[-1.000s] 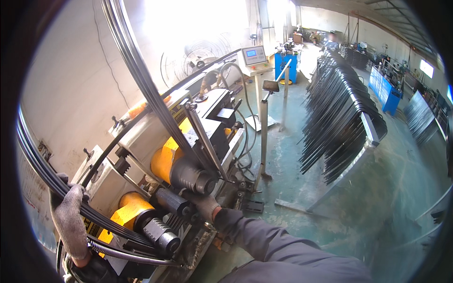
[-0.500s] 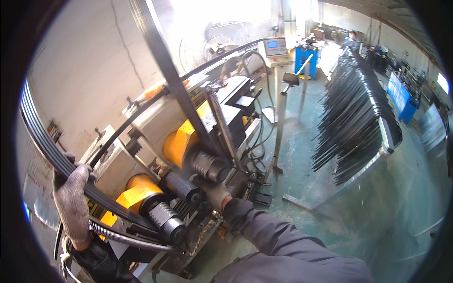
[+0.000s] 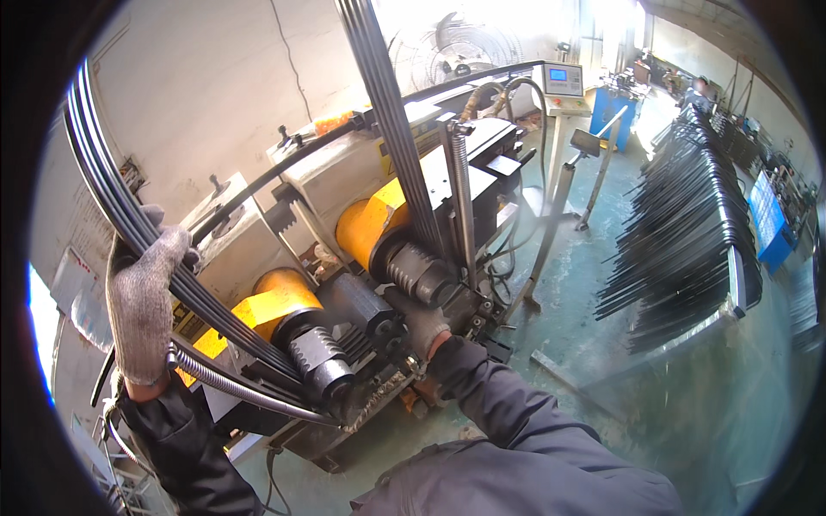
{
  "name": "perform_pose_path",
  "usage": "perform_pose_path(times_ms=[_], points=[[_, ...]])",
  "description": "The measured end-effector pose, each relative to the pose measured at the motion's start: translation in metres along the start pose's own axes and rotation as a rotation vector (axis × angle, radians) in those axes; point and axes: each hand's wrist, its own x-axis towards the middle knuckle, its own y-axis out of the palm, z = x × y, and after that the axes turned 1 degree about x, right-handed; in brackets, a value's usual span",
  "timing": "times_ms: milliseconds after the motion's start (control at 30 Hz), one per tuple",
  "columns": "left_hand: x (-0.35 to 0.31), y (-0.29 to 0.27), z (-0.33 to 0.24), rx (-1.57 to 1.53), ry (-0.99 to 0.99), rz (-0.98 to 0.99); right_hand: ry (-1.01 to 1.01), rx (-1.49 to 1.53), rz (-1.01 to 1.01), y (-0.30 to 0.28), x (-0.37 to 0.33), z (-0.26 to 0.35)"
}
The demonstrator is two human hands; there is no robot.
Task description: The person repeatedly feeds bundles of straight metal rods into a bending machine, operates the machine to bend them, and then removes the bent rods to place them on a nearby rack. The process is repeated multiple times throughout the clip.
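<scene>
My left hand [image 3: 148,301], in a grey knit glove, is closed around a bundle of long black metal rods [image 3: 215,310]. The bundle curves from the upper left down to a ribbed steel roller [image 3: 320,361] on a machine. Another section of black rods [image 3: 387,112] rises steeply beside a second ribbed roller [image 3: 420,273]. My right hand [image 3: 419,325], also gloved, reaches between that second roller and a black hexagonal block [image 3: 363,303]. Its fingers are largely hidden there, so any grip cannot be made out. Yellow collars [image 3: 280,301] sit behind the rollers.
A coiled spring hose [image 3: 249,391] runs along the machine's near side. Behind it stands a control box [image 3: 561,82] with a small screen on a post. At right, many black rods hang over a rack [image 3: 688,232]. Far off, a person [image 3: 701,93] is by the rack.
The whole view has shifted, so machine and rack appear farther right. My left hand still grips the rods, and my right hand remains by the hexagonal block.
</scene>
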Motion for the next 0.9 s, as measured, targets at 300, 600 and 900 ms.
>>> perform_pose_path(times_ms=[300,600,900], points=[[0.011,-0.016,-0.028,0.126,-0.068,-0.098,-0.294,-0.205,0.09,-0.022,0.02,-0.035],[-0.004,-0.024,-0.023,0.215,-0.095,-0.006,-0.233,-0.051,0.055,-0.028,0.016,-0.054],[-0.006,-0.032,-0.018,0.174,-0.106,0.031,-0.203,-0.113,0.084,-0.029,0.013,-0.049]])
